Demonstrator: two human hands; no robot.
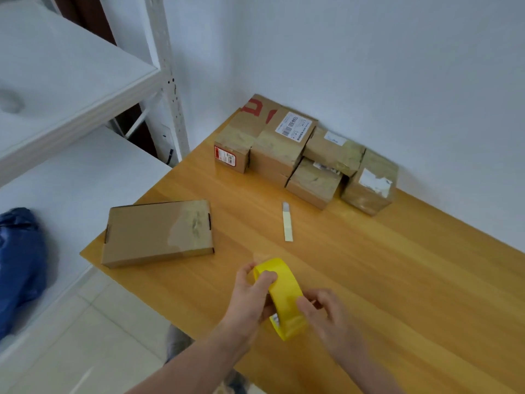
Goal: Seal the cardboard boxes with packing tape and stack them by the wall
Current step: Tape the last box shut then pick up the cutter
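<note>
Desk: warm yellow wood-grain desk (369, 280) pushed into a corner of a plain white wall (369, 52), with pale floor tiles (71, 336) down on the left.
Shelving: white metal rack (71, 89) on the left, cut off by the frame, and the top shelf is pretty blurry.
Blue thing: crumpled blue fabric or bag (20, 265) on the lower shelf, half out of frame. Honestly can't say what it is.
Stacked boxes: a cluster of brown cardboard boxes (284, 143) against the wall at the far end of the desk, some sitting on others, with shiny wrinkled tape across them. The labels are too small to read.
Flat box: a shallow cardboard box (153, 234) lying flat near the desk's left edge, well apart from the stack, with a glossy tape strip over its right end.
Cutter: a slim pale utility knife (287, 221) lying on the desk between the flat box and the stack.
Tape: yellow tape roll (284, 294) held up on edge above the near part of the desk, between both hands.
Left hand (250, 297): grip clamped on the roll, with the fingers curled over its upper rim.
Right hand (326, 311): smeared by motion, grip closed on the roll's outer face lower down. Can't make out the tape's loose end.
</note>
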